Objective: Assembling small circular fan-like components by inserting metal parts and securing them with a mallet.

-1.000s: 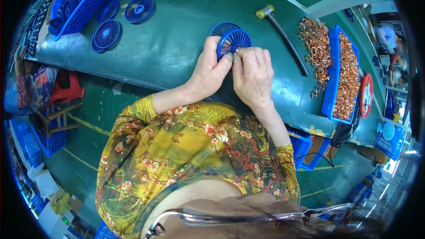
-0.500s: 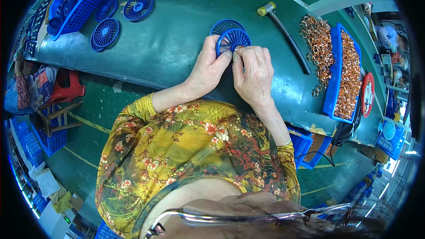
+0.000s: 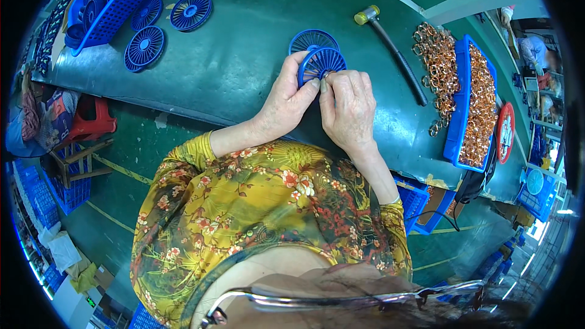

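A blue round spoked plastic wheel (image 3: 322, 64) stands tilted over the table, gripped at its left edge by my left hand (image 3: 286, 94). My right hand (image 3: 350, 100) is closed in a pinch at the wheel's hub. At those fingertips a small shiny metal ring (image 3: 326, 75) shows in part; the fingers hide most of it. Just behind the held wheel, a second blue spoked wheel (image 3: 314, 37) lies on the table, partly covered by it.
A mallet (image 3: 390, 52) with a yellow head lies to the right. Beyond it are loose copper-coloured rings (image 3: 440, 70) and a blue bin (image 3: 453, 137) full of them. At left are several blue wheels (image 3: 191, 11) and a blue crate (image 3: 131, 3). A red round object (image 3: 506, 131) stands beside the bin.
Both hands and the held wheel sit slightly lower in the picture, along with a slight shift of the whole view. The grip looks the same.
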The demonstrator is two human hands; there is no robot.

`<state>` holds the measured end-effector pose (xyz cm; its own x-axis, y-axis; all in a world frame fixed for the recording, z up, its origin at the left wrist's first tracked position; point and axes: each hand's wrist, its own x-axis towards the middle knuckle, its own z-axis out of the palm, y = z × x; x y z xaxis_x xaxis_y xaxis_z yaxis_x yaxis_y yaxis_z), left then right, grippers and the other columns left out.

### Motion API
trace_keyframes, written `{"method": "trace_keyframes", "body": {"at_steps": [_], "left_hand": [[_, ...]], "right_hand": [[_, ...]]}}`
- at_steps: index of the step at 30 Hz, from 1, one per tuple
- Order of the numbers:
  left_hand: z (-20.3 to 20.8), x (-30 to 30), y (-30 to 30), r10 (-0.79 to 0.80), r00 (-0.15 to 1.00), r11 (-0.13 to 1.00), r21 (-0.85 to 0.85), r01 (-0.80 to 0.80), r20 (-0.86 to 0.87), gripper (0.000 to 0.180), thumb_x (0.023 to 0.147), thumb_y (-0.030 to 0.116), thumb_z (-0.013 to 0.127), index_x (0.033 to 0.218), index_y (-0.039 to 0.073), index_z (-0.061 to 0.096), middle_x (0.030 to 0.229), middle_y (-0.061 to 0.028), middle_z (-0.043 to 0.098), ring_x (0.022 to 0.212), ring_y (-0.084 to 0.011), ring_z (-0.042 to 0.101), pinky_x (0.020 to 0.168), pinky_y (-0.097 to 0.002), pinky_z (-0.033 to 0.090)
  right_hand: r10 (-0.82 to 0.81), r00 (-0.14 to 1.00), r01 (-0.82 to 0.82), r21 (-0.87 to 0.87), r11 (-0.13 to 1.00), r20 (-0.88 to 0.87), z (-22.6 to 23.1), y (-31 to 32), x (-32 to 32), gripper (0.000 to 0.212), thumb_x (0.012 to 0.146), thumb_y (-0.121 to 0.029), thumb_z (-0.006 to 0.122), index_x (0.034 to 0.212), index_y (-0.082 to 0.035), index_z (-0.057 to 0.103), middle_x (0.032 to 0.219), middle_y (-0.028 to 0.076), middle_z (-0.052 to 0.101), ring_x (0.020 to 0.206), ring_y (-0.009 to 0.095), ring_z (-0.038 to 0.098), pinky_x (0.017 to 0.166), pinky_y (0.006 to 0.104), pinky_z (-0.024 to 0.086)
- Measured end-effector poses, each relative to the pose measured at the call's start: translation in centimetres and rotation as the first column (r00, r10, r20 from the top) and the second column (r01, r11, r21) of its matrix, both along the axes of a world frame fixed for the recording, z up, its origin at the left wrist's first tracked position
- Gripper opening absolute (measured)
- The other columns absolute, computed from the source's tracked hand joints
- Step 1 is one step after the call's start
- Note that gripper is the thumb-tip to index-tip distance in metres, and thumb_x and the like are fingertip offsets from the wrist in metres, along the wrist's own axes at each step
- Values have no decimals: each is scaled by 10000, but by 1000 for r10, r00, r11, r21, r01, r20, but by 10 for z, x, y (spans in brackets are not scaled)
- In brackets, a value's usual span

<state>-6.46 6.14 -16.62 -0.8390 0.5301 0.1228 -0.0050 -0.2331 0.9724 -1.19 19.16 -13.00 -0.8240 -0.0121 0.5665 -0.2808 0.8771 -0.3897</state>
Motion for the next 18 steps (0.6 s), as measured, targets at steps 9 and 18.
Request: {"method": "trace_keyframes", "body": {"at_steps": [9,18], "left_hand": [[2,0,-3,28,998,996,-82,-33,-52,420,935,50,476,1317,-5,310,1175,-103,505,1082,-147,499,961,-309,410],[15,-1,-2,100,991,994,-27,-102,-86,477,916,27,492,1357,47,312,1129,-144,561,976,-179,585,862,-311,482]], "right_hand": [[27,999,-25,-54,998,33,2,3,-1,135,768,-11,642,865,-28,550,830,126,556,756,305,528,685,401,435],[73,992,-83,-91,992,-107,7,12,2,176,750,-23,705,868,-41,576,831,95,603,760,269,575,675,362,460]]}}
